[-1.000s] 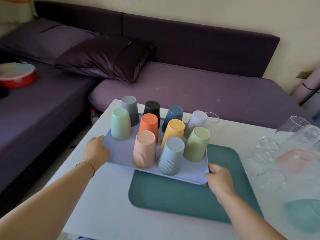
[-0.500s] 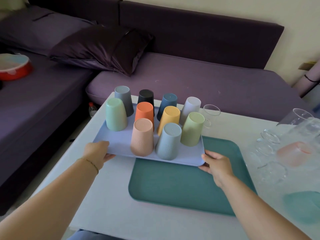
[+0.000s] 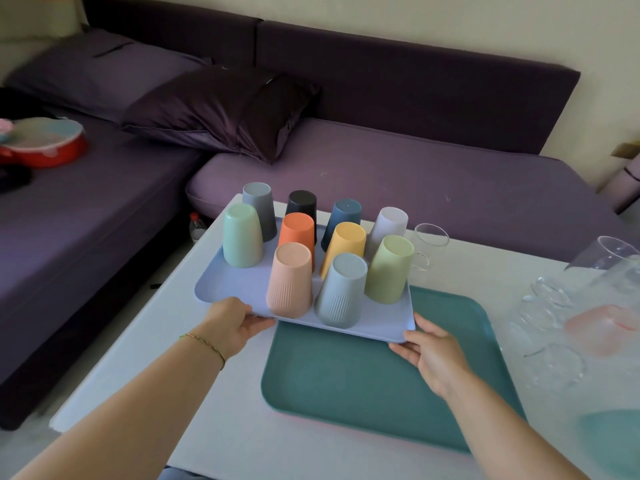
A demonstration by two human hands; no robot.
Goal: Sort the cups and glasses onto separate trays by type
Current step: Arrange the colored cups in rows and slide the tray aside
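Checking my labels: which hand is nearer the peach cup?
Left. The left hand grips the blue tray just beside the peach cup; the right hand holds the tray's opposite corner.

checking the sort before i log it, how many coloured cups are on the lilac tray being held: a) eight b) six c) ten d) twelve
c: ten coloured cups stand upside down on the lilac tray, four at the back, four in the middle and two nearest the camera.
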